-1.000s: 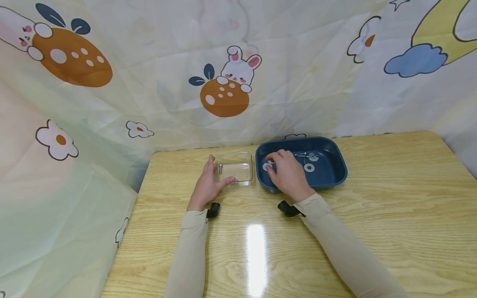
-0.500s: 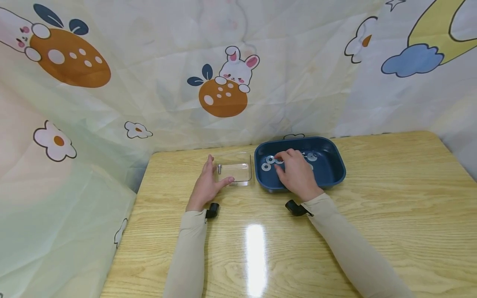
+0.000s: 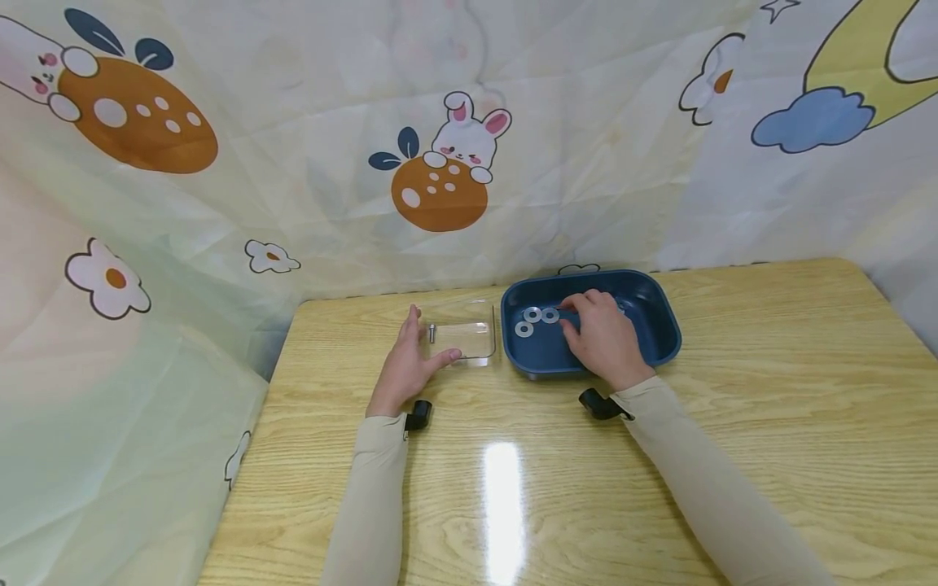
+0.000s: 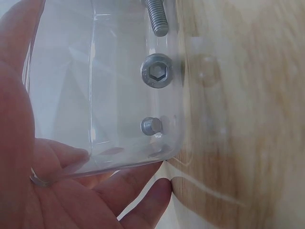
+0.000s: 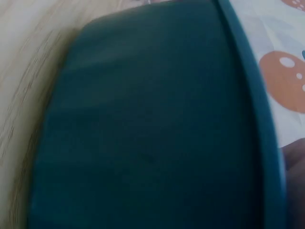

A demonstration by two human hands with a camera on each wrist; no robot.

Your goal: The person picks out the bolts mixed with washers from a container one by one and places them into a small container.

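Observation:
My left hand (image 3: 405, 366) holds a clear plastic box (image 3: 479, 358) at its left side, thumb along the front and fingers around the corner. Inside the box lie metal bolts; the left wrist view shows a threaded shank (image 4: 157, 19), a hex-socket head (image 4: 157, 71) and another bolt (image 4: 151, 126) near the corner. My right hand (image 3: 604, 338) reaches down into a dark blue tray (image 3: 542, 365), thumb and index finger apart. Just left of its fingertips are flat washers (image 3: 523, 329). The hand hides most of the tray's middle and right contents.
Box and tray stand side by side on a wood-grain table (image 3: 454, 472), near its back edge. A printed cloth (image 3: 330, 163) hangs behind and to the left. In the right wrist view the tray's outer wall (image 5: 143, 119) fills most of the picture, blurred.
My right hand has moved to the right inside the tray, uncovering washers on the left and covering the screws and washers farther right. My left hand stays on the box.

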